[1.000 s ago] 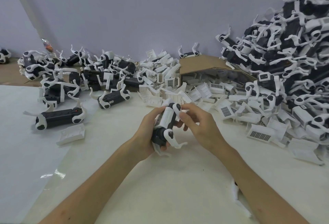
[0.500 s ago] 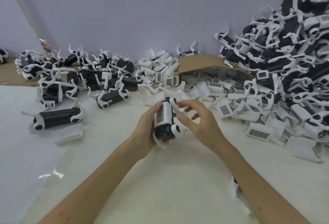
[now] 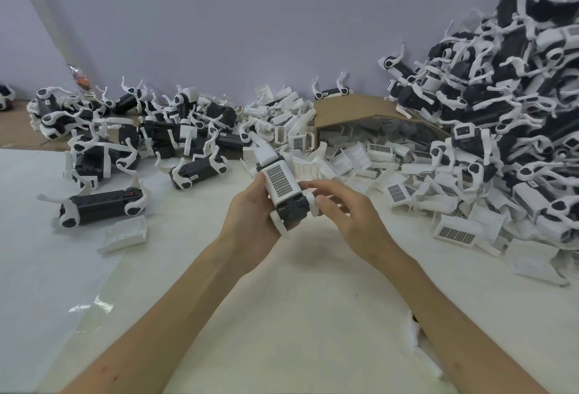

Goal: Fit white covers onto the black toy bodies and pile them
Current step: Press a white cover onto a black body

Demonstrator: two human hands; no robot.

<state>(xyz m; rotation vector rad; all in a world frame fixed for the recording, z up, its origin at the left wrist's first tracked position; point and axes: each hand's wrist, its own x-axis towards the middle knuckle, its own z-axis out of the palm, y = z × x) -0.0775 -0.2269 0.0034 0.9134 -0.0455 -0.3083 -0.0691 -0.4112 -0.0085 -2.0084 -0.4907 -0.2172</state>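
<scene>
Where the hands meet: left hand (image 3: 250,221) grips the black toy body (image 3: 293,210), white cover (image 3: 279,179) on top, above the bench (image 3: 282,315).
Beside it: right hand (image 3: 354,215), fingers relaxed, touches the toy's side.
Far right: tall pile of toys (image 3: 517,111).
Behind: loose covers (image 3: 379,152).

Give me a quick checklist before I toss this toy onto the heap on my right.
1. Cover seated on the toy: it lies flat along the top; fully clicked in, cannot tell.
2. Left hand grip on the toy: ok, curled round it.
3. Right hand free: ok, its fingers only touch the toy's side.
4. Heap on the right ready to take it: ok.
5. Next bare body and loose cover waiting on the left: ok.
</scene>
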